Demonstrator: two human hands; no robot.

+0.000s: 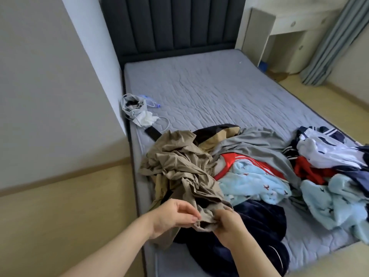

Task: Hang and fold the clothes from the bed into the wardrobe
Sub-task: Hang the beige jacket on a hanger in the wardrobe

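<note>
- Head view: both hands, the left hand (171, 214) and the right hand (229, 224), are pinching the brown clothing (179, 166) at its edge.
- Lots of clothes are still lying in a pile (259, 176) on the bed (199, 86).
- No wardrobe is showing, so the job looks just started.

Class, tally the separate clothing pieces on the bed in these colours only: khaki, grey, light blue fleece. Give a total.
khaki garment: 1
grey garment: 1
light blue fleece pieces: 2
Total: 4
</note>
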